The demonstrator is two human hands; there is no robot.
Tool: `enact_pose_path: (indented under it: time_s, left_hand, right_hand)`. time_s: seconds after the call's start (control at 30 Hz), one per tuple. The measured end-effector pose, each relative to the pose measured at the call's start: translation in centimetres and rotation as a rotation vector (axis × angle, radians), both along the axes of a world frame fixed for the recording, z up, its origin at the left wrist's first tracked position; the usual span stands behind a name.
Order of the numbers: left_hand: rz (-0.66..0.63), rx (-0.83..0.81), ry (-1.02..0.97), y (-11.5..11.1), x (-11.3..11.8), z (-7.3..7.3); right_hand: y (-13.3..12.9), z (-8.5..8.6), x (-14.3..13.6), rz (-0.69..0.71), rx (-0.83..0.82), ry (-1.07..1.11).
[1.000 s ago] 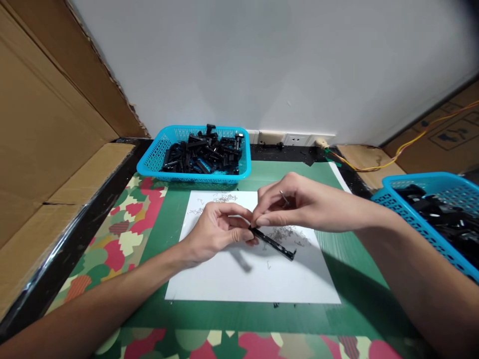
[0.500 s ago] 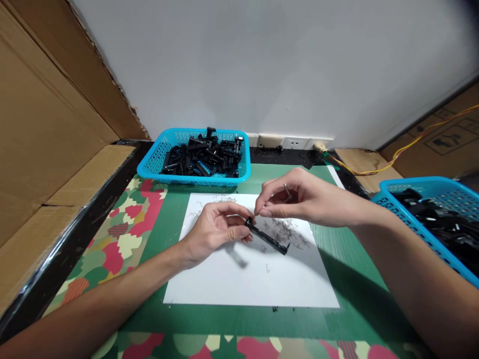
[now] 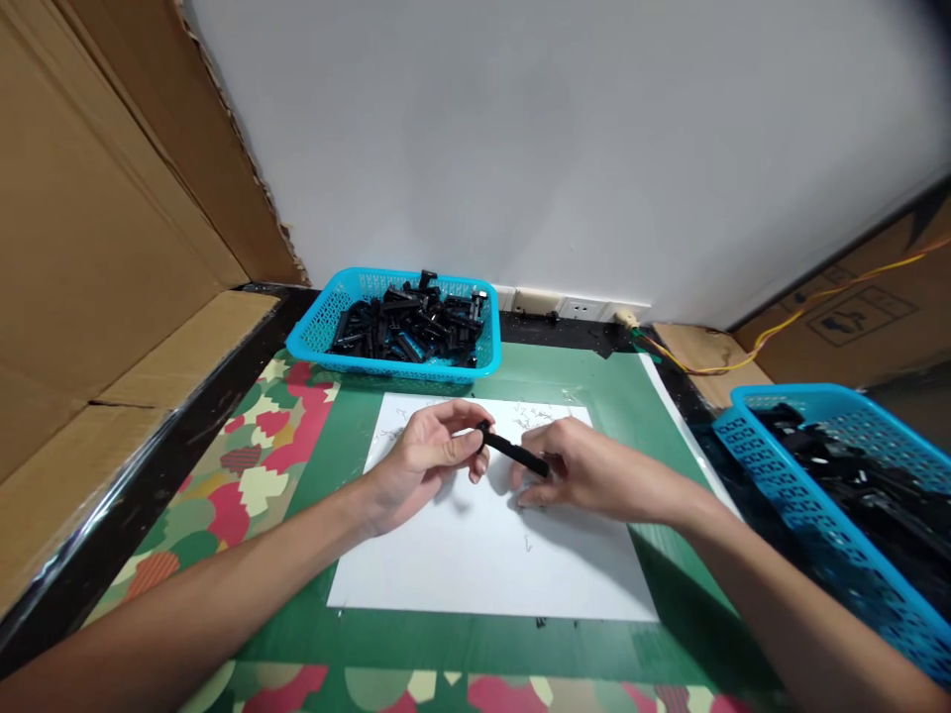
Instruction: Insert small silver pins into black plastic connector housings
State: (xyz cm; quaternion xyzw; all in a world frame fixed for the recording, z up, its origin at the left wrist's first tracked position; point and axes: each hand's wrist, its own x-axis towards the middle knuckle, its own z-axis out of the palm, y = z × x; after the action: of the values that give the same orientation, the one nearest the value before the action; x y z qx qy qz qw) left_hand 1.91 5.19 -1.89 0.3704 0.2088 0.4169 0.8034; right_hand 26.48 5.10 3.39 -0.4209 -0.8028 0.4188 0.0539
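My left hand [image 3: 435, 451] is closed on one end of a slim black plastic bar [image 3: 520, 455], pinching it between thumb and fingers above a white sheet of paper [image 3: 446, 574]. The bar slants down to the right, its far end in front of my right hand [image 3: 576, 465]. That hand is low over the sheet, its fingers curved downward with the thumb apart from them; nothing shows in its grasp. Small bent wire pieces [image 3: 536, 416] lie scattered on the paper, part of them hidden behind the right hand. One single wire piece [image 3: 528, 544] lies nearer to me.
A blue basket [image 3: 393, 370] of black plastic parts stands at the back left, and another blue basket [image 3: 809, 515] of black parts at the right. Cardboard [image 3: 96, 198] walls the left side. Sockets [image 3: 583, 309] and a yellow cable [image 3: 765, 342] are by the back wall.
My right hand has moved away from the bar's held end, down to the wire pieces on the paper. The bar has turned in my left hand. The view has shifted slightly.
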Motion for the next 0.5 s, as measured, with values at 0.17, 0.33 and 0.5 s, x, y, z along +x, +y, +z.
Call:
enact_pose_path:
  time_s: [0.17,0.33,0.5]
  left_hand:
    - [-0.014,0.02,0.01,0.0,-0.1,0.0]
    - [-0.018,0.017,0.033,0.1,-0.1,0.0]
    - [0.001,0.015,0.037,0.1,-0.2,-0.1]
  right_hand:
    - [-2.2,-0.8,-0.3,-0.061,0.049,0.032]
    - [-3.0,-0.3,-0.3,-0.079,0.075,0.107]
    - [-3.0,0.1,0.6,-0.161,-0.064,0.172]
